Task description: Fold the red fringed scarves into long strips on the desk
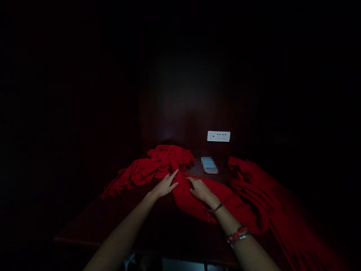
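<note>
A red fringed scarf (197, 195) lies in a long, bunched strip across the dark tabletop. My left hand (166, 185) is at the strip's left edge, index finger and thumb spread apart, fingertips against the cloth. Resting on the same stretch, my right hand (200, 189) has its fingers slightly bent and a gap between thumb and index finger. Beyond my left hand, a crumpled red heap (152, 163) shows fringe at both ends. More folded red cloth (262, 188) spreads to the right and hangs toward the lower right. Whether all this is one scarf or several, I cannot tell.
A pale, blurred-out flat object (209, 165) lies on the table (113, 218) behind my right hand. Behind it, a white socket panel (219, 136) is set in the dark wall. The table's front edge runs below my forearms. Surroundings are very dark.
</note>
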Tool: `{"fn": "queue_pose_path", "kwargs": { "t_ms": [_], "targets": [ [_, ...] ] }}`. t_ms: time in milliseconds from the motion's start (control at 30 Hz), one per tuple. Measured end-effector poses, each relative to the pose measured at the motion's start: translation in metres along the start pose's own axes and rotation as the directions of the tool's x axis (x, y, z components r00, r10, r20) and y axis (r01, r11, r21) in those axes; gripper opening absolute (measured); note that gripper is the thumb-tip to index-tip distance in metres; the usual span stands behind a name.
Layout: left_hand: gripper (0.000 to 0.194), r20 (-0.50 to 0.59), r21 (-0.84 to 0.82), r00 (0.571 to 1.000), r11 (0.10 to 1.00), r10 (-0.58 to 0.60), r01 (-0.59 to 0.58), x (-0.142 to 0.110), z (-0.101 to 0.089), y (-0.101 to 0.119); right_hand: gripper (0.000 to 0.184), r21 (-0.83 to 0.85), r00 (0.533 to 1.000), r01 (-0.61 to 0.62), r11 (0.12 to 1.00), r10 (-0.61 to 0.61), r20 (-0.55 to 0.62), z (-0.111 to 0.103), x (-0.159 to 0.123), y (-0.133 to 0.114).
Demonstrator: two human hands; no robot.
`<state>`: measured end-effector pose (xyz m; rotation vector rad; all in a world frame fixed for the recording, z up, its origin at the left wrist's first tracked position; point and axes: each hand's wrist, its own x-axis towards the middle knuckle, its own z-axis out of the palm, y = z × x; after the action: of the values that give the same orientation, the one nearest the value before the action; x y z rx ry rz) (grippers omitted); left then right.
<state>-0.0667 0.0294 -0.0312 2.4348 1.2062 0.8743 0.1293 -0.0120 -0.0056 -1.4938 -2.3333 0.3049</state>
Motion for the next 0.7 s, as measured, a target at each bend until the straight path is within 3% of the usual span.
{"fn": "queue_pose_path", "kwargs": {
  "t_ms": [100, 233, 267, 367, 433, 500, 567, 633, 667, 700],
  "targets": [
    [0.067, 0.089, -0.393, 0.996, 0.919, -0.004, 0.039, 0.002, 0.01, 0.013, 0.04, 0.11, 0.98, 0.048, 0.993, -0.026, -0.196, -0.004, -0.001, 0.011],
    [0.087, 0.205, -0.647, 0.979, 0.749, -0.01, 0.143, -0.002, 0.019, 0.04, 0.043, 0.302, 0.876, -0.016, 0.953, 0.159, -0.455, -0.012, 0.001, 0.018],
    [0.092, 0.228, -0.684, 0.974, 0.711, -0.004, 0.163, -0.004, 0.021, 0.046, 0.045, 0.339, 0.876, -0.019, 0.941, 0.179, -0.448, -0.012, 0.001, 0.018],
    [0.104, 0.258, -0.732, 0.966, 0.654, 0.007, 0.191, -0.01, 0.027, 0.06, 0.035, 0.389, 0.954, -0.015, 0.921, 0.13, -0.27, -0.007, 0.0, 0.018],
    [0.108, 0.262, -0.711, 0.965, 0.677, 0.002, 0.192, -0.011, 0.03, 0.065, 0.019, 0.423, 0.98, 0.008, 0.906, 0.077, -0.183, -0.001, 0.0, 0.018],
    [0.106, 0.245, -0.672, 0.97, 0.724, 0.015, 0.159, -0.01, 0.026, 0.066, 0.011, 0.486, 0.973, 0.033, 0.874, 0.083, -0.216, 0.0, 0.0, 0.017],
    [0.092, 0.113, -0.556, 0.994, 0.828, -0.006, 0.068, -0.007, 0.014, 0.063, 0.01, 0.574, 0.948, 0.047, 0.817, 0.144, -0.283, -0.007, 0.0, 0.019],
    [0.07, -0.165, -0.262, 0.984, 0.965, -0.066, 0.02, -0.003, -0.005, 0.053, 0.013, 0.697, 0.88, 0.086, 0.712, 0.273, -0.388, -0.024, -0.001, 0.026],
    [0.06, -0.321, -0.064, 0.944, 0.996, -0.082, 0.064, -0.002, -0.015, 0.046, 0.014, 0.759, 0.816, 0.13, 0.638, 0.366, -0.447, -0.035, -0.003, 0.033],
    [0.055, -0.443, 0.115, 0.892, 0.982, -0.085, 0.151, -0.001, -0.024, 0.038, 0.016, 0.8, 0.702, 0.197, 0.566, 0.488, -0.518, -0.047, -0.006, 0.041]
  ]
}}
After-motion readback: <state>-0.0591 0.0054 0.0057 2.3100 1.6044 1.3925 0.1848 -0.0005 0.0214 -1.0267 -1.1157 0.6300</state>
